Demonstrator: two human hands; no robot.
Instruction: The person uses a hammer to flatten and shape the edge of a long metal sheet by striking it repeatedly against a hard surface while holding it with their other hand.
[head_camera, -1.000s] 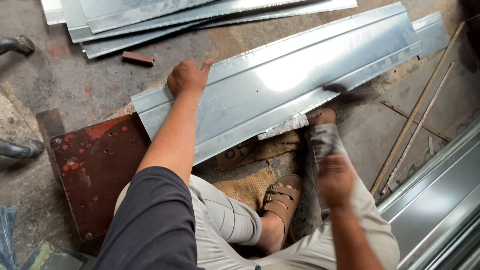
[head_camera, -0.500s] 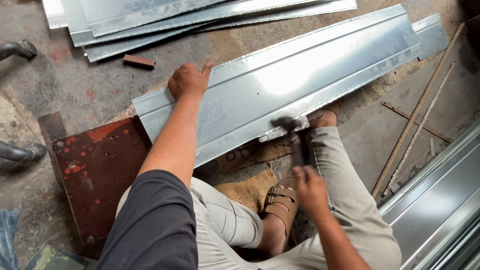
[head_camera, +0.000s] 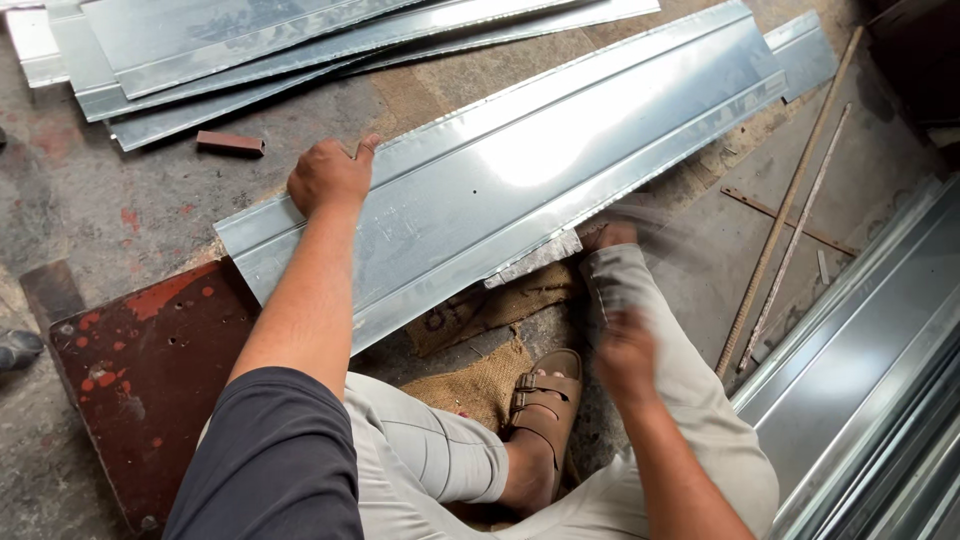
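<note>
Head view: my left hand (head_camera: 328, 176) presses palm-down on the long folded galvanised steel sheet (head_camera: 520, 170), lying diagonally on the floor. My blurred right hand (head_camera: 625, 352), grip unclear, is just below its near edge.

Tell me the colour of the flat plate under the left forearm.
Dark rusty red with brighter red spots, seen in the head view.

Your left hand (head_camera: 330, 178) presses a shiny, smooth metal sheet (head_camera: 520, 170) beside rough brown sack cloth (head_camera: 485, 375) and a rusty red plate (head_camera: 150, 370).
</note>
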